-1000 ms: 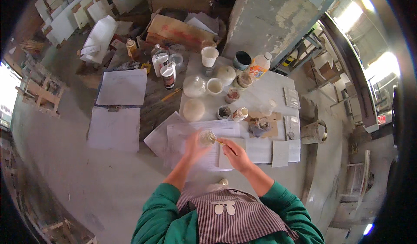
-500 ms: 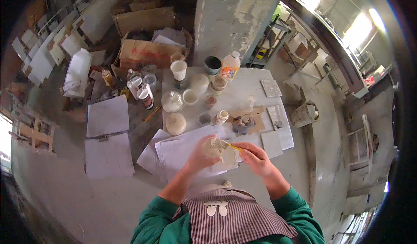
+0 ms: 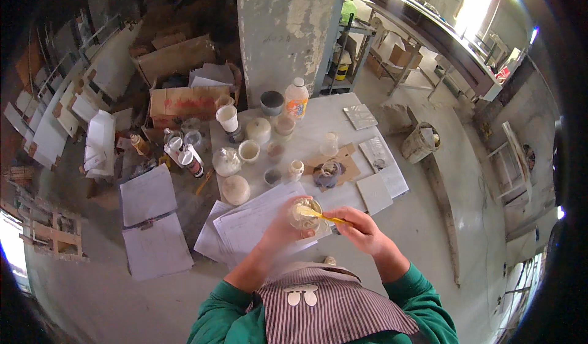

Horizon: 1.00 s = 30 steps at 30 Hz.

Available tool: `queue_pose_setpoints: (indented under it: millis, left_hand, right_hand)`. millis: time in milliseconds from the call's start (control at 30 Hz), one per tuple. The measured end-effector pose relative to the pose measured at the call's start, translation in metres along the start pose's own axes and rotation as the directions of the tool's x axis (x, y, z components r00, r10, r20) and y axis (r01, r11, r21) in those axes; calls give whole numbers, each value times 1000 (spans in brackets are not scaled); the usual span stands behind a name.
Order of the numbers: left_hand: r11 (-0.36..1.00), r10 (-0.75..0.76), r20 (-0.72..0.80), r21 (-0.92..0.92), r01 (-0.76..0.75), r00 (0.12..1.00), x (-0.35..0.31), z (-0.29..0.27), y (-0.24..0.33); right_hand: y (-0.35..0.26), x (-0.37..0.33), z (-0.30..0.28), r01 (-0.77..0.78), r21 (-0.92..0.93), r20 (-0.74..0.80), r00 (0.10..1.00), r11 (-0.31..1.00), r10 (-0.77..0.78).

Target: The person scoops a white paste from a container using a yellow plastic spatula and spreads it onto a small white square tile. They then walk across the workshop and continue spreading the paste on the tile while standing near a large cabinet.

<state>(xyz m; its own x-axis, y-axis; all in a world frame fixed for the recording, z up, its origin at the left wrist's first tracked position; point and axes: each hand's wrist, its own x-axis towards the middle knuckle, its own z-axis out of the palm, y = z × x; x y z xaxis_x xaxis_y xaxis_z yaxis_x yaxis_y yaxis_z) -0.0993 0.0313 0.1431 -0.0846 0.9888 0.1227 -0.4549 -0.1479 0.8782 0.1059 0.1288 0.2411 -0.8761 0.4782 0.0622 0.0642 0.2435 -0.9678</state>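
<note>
In the head view, the left hand point(image 3: 283, 224) curls around one translucent round cup point(image 3: 300, 221) of pale paste above the near edge of the grey-white table point(image 3: 315, 130); the right hand point(image 3: 361, 229) grips one slim yellow-handled tool point(image 3: 331, 218) at the cup's mouth. Three flat pale squares point(image 3: 373, 192) lie rightward.

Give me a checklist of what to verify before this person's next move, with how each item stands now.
1. Left hand wrapped around the clear, round, plastic-looking cup: ok.
2. Right hand with a firm-looking grip on the slim yellow tool: ok.
3. Tool's working end inside the cup's outline: ok, as seen from above.
4. Cup held level: cannot tell from this single view.
5. White, flat paper sheets well away from the cup: not ok, they spread right beside the left hand in this view.
</note>
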Motion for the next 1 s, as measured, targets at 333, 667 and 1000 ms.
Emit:
queue_pose_setpoints:
  millis: [333,667,1000]
  left_hand:
    - [998,57,-68,4,-57,996,-17,0,6]
    - [996,78,-185,51,-70,980,-36,1,21]
    - [989,137,-233,88,-119,963,-45,2,23]
  right_hand:
    - [-15,-2,6,214,-242,73,977,946,-202]
    - [-18,1,19,277,-358,90,961,891,-262]
    - [-19,-1,25,232,-426,60,972,875,-229]
